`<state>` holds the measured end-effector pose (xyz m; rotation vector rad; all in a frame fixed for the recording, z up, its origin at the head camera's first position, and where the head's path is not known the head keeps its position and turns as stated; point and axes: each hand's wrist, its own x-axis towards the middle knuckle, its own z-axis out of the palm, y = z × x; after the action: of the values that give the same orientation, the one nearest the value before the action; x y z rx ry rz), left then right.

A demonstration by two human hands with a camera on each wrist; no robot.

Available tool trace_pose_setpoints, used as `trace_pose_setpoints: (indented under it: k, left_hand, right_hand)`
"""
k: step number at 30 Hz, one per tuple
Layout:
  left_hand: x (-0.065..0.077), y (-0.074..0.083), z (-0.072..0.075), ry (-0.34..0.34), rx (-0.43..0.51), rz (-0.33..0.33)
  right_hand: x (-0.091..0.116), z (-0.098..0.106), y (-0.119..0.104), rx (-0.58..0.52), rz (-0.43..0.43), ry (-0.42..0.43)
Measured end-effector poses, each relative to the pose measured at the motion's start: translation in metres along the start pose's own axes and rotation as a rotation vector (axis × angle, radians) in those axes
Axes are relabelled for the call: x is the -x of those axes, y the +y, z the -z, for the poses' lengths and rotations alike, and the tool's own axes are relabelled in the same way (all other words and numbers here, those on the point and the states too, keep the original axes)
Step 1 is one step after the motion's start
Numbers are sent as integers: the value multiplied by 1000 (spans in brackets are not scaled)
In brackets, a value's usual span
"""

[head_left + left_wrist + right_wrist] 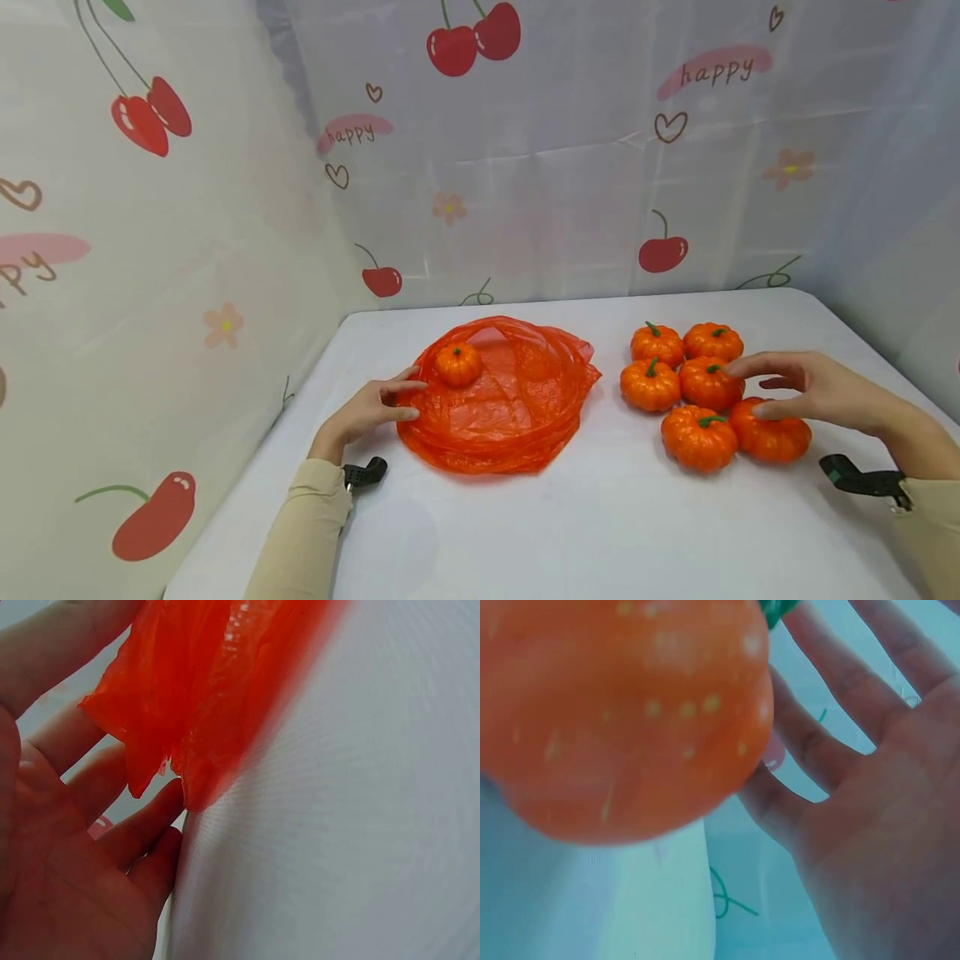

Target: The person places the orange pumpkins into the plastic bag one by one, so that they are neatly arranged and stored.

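Note:
A crumpled orange-red plastic bag (495, 417) lies spread on the table, with one small toy pumpkin (458, 364) on its left part. My left hand (369, 414) is at the bag's left edge, fingers loosely bent and thumb apart; in the left wrist view, fingertips reach behind the hanging plastic (187, 697). On the right, my right hand (821, 390) hovers with fingers spread over the nearest right pumpkin (776, 437). That hand's palm and extended fingers (840, 675) show beside a large orange pumpkin (630, 727) in the right wrist view.
Several more orange pumpkins with green stems, such as the front one (699, 439) and the back left one (656, 345), cluster left of my right hand. A white table (570, 533) carries everything. Printed curtains (540, 208) hang behind and at both sides.

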<state>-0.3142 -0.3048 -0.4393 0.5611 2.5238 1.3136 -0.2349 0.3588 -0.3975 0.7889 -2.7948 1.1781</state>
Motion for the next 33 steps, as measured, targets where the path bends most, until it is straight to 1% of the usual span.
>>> trace_pose_setpoints:
  k: [4, 6, 12, 16, 19, 21, 28, 33]
  left_hand:
    - [-1, 0, 0, 2, 5, 11]
    - [-1, 0, -1, 1, 9, 19]
    - [-1, -1, -1, -4, 10, 33]
    - [-1, 0, 0, 2, -7, 34]
    - [-1, 0, 1, 8, -11, 34]
    - [-2, 0, 1, 8, -7, 37]
    - [-2, 1, 2, 6, -1, 33]
    - [-2, -1, 0, 1, 6, 33]
  right_hand:
    - [3, 2, 5, -70, 34, -54]
    - [5, 2, 8, -98, 36, -70]
    - [9, 2, 18, -96, 1, -105]
    - [12, 3, 25, -80, -19, -140]
    - [14, 4, 28, -92, -26, -175]
    - [16, 6, 30, -123, -32, -199]
    - [20, 11, 37, -267, -13, -284]
    - [23, 10, 45, -318, -36, -339]
